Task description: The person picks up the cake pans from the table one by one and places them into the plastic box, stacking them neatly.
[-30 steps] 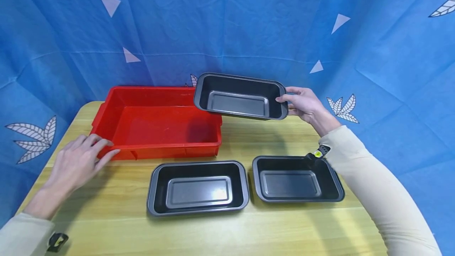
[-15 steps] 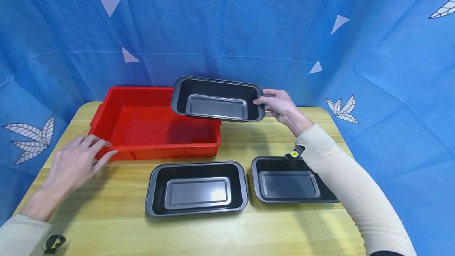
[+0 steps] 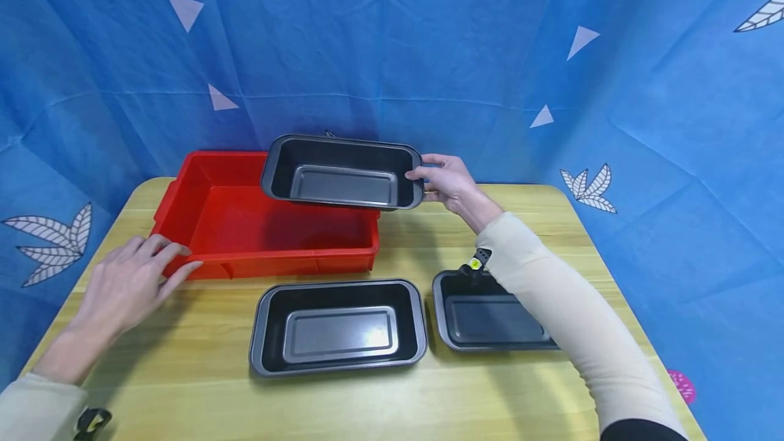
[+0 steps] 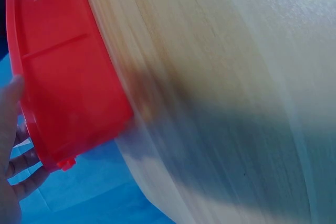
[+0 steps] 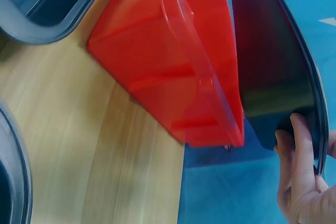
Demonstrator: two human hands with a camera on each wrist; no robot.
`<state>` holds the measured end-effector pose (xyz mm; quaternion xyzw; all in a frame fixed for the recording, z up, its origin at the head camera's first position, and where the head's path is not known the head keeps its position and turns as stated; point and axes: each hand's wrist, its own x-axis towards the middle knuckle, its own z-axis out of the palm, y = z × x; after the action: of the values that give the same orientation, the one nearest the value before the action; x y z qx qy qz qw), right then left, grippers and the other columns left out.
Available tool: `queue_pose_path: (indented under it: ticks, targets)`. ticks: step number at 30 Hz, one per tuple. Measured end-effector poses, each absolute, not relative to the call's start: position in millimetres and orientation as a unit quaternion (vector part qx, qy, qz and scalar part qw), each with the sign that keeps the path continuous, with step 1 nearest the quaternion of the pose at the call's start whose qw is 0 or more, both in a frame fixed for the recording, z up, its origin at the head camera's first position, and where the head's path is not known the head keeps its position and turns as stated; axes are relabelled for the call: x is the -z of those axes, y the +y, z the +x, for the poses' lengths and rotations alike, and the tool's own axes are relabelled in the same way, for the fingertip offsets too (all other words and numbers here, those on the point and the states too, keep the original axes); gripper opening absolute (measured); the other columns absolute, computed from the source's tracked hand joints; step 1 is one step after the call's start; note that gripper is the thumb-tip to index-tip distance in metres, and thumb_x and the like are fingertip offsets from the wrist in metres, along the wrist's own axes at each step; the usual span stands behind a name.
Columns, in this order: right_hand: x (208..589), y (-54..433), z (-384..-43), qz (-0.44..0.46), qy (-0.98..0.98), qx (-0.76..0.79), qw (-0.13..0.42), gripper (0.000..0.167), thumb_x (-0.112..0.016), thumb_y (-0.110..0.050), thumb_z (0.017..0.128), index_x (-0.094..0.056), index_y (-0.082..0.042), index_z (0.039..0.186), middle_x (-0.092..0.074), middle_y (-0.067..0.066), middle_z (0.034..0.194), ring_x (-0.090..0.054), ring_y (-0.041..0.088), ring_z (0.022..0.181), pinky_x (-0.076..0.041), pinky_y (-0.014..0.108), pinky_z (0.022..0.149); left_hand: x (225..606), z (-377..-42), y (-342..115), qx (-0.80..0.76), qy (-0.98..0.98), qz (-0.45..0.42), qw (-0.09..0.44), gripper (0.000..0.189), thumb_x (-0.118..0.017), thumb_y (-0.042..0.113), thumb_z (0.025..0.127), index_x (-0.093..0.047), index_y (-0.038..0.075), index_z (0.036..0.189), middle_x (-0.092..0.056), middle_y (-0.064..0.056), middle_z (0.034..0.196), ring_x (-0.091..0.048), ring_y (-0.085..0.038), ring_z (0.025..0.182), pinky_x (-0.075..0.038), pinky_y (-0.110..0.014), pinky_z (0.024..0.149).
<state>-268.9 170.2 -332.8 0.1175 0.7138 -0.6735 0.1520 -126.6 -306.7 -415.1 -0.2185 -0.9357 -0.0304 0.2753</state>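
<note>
Gripping raised pan [image 3: 344, 184] w/ R hand [image 3: 450, 182], red tray [image 3: 288, 265] w/ L hand [image 3: 125, 281]. Poss. risking tilting & clipping tray rim b/c of one-end hold.

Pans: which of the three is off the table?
The raised pan, its end gripped by the right hand; the near left pan and near right pan both sit on the table.

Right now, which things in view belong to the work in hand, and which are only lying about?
In the work:
right hand, holding up a dark pan
left hand, at the near left corner of the red tray
probably the middle pan and right-hand pan, standing unheld

Only surroundings:
wooden table
blue cloth
</note>
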Motion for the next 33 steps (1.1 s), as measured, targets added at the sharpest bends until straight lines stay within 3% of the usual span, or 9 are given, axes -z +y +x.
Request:
queue_pose_path:
  ticks: [5,16,28,33]
  targets:
    - [336.2,154.6,-270.1,0.113,0.707,0.681,0.153,0.07,-0.074,-0.002,0.092,-0.047,-0.008,0.156,-0.07,0.008,0.101,-0.074,0.015,0.069,-0.064,0.027,0.06,416.1,-126.8,-307.5,0.028,-0.936,-0.219,0.275,0.096,-0.012,0.076,0.103,-0.074,0.003,0.102,-0.071,-0.023,0.092,-0.064,-0.039,0.077,-0.059,-0.055,0.063]
    - [346.1,122.0,-270.2,0.111,0.697,0.693,0.147,0.065,-0.074,-0.001,0.092,-0.05,-0.007,0.153,-0.073,0.009,0.098,-0.074,0.015,0.064,-0.064,0.029,0.057,418.9,-126.4,-306.2,0.024,-0.93,-0.226,0.29,0.092,-0.016,0.074,0.105,-0.074,0.003,0.101,-0.071,-0.022,0.091,-0.065,-0.039,0.076,-0.059,-0.054,0.06]
    - [354.3,88.4,-271.3,0.106,0.698,0.691,0.151,0.061,-0.075,-0.002,0.093,-0.054,-0.006,0.15,-0.074,0.017,0.105,-0.073,0.018,0.066,-0.063,0.027,0.057,418.5,-125.1,-306.4,0.025,-0.935,-0.212,0.284,0.095,-0.013,0.075,0.103,-0.074,0.003,0.102,-0.071,-0.022,0.092,-0.064,-0.04,0.077,-0.059,-0.055,0.062]
    - [356.6,75.8,-270.7,0.096,0.695,0.695,0.158,0.052,-0.074,-0.001,0.094,-0.058,-0.003,0.143,-0.074,0.022,0.114,-0.077,0.026,0.076,-0.064,0.03,0.059,417.0,-125.1,-305.9,0.029,-0.935,-0.213,0.283,0.094,-0.014,0.075,0.103,-0.074,0.004,0.102,-0.071,-0.022,0.093,-0.064,-0.041,0.078,-0.058,-0.056,0.063]
